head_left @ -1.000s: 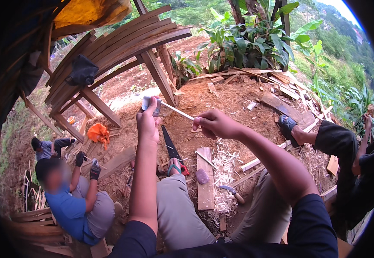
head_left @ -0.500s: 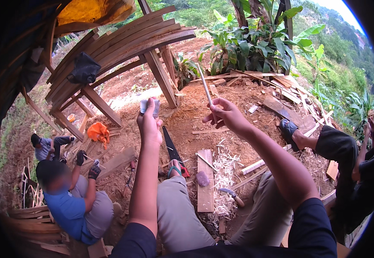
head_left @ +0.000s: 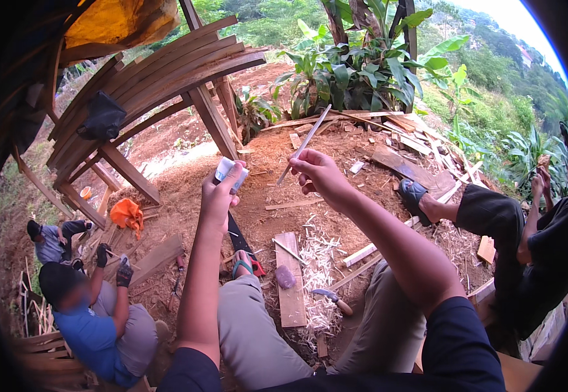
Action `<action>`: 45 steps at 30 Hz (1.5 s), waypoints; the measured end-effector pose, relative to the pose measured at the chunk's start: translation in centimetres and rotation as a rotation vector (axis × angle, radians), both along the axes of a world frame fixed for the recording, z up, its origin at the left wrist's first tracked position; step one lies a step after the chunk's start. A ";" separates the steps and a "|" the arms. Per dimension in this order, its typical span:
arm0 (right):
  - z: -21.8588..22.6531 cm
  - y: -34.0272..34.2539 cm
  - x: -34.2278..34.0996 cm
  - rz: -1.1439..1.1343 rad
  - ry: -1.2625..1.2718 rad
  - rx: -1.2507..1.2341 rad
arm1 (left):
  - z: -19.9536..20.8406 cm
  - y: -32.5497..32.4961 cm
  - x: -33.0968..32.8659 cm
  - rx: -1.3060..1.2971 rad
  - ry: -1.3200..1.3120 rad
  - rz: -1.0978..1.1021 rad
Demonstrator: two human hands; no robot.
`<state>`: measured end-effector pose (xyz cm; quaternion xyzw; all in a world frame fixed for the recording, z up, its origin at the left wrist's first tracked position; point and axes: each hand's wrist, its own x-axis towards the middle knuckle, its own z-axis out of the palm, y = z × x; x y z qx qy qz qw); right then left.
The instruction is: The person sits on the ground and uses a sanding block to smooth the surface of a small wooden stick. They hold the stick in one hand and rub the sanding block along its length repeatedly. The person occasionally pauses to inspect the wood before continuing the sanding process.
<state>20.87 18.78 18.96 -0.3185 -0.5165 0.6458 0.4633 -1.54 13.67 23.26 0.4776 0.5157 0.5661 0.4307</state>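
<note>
My left hand [head_left: 216,199] is raised in front of me, its thumb and fingers closed on a small folded piece of whitish-grey sheet [head_left: 224,171] with pale blue marks. To its right, my right hand [head_left: 326,179] pinches a thin pale wooden stick [head_left: 313,133], which slants up and to the right. The stick and the sheet are apart. Below, between my legs, a plank [head_left: 291,297] bears a purplish stone [head_left: 285,277] and another thin stick [head_left: 288,251]. A curved knife [head_left: 335,299] with a wooden handle lies beside it on pale shavings [head_left: 323,261].
A black-bladed handsaw [head_left: 237,236] lies by my sandalled foot. At left, a person in blue [head_left: 94,333] works wood with gloved hands; another sits farther back. A person in dark clothes [head_left: 516,222] sits at right. A timber rack [head_left: 166,78] stands behind, near an orange cloth [head_left: 126,217].
The stick has swung from nearly upright to a rightward slant, and its lower end now shows below my right hand. My left hand has tilted the folded sheet. The whole view has shifted slightly.
</note>
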 end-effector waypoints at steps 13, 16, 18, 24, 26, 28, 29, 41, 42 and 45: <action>0.7 -0.3 -0.2 -0.016 0.100 0.030 | -0.4 -0.1 1.4 -0.098 0.219 -0.163; 0.9 -0.5 -0.2 -0.004 0.114 0.018 | -1.3 0.3 1.6 -0.069 0.270 -0.123; 0.7 -0.4 0.0 -0.001 0.127 0.015 | -1.1 0.3 1.9 -0.050 0.245 -0.109; 1.3 -1.1 -0.4 0.010 0.016 0.100 | -1.1 0.6 1.2 0.023 0.194 0.003; 1.3 -1.0 -0.2 -0.003 0.086 0.088 | -1.0 0.5 0.5 0.038 0.163 0.068; 1.3 -0.6 0.1 -0.045 0.143 0.073 | -0.6 0.5 -0.3 0.054 0.118 0.139; 1.3 -0.4 0.5 -0.081 0.164 0.065 | -0.4 0.5 -0.6 0.060 0.117 0.167; -0.2 0.2 0.5 -0.163 -0.552 0.580 | -0.2 0.4 -2.3 0.074 0.028 0.268; -0.2 0.0 0.4 -0.124 -0.588 0.571 | -0.3 0.5 -2.5 0.079 0.009 0.269; 0.4 -0.6 0.2 -0.124 -0.572 0.571 | -0.1 0.5 -2.8 0.129 -0.108 0.303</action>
